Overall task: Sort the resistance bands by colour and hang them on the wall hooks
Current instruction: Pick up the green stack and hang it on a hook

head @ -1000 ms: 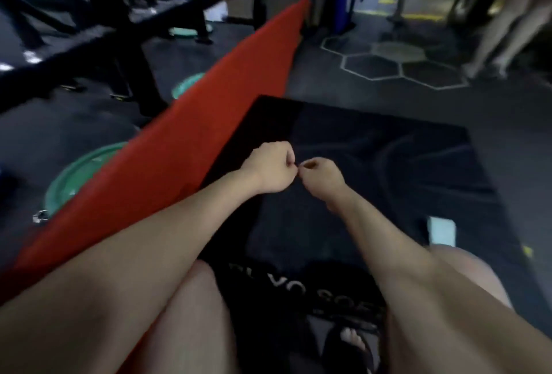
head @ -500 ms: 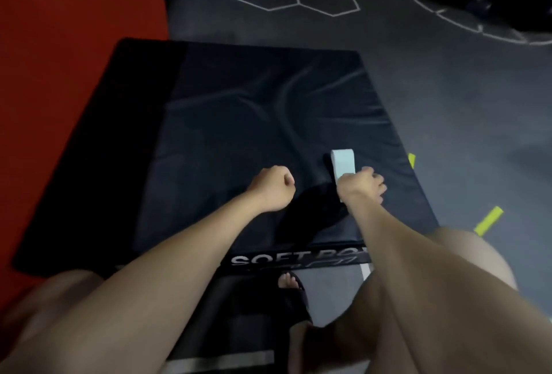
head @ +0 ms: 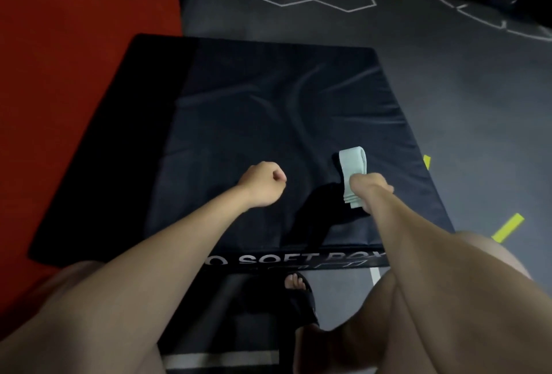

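Head cam looks straight down at me crouched over a black soft plyo box. My right hand sits at about 4 o'clock on the box top, fingers curled round a folded pale mint resistance band. The band's looped end sticks out past my knuckles toward 12 o'clock, and the stacked ends poke out under my wrist. Band looks just clear of the fabric or barely on it; can't tell which. My left hand hovers near the box centre, balled into a loose fist w/ nothing visible inside.

Progress, my read: early. One band in hand, no colour pile laid out, and no wall hooks anywhere in view, so nothing I can see is hung yet. Only one colour shows here, so sorting can't be judged. Two yellow strips lie on the grey gym floor at 3–4 o'clock off the box; could be floor tape, could be bands, too small to say. Left to do: gather the rest, group by colour, get up, and find the hooks.

Containers: none as such. The box is closed-top, serving only as a surface, w/ nothing else resting on it. Red mat lies at 10 o'clock.
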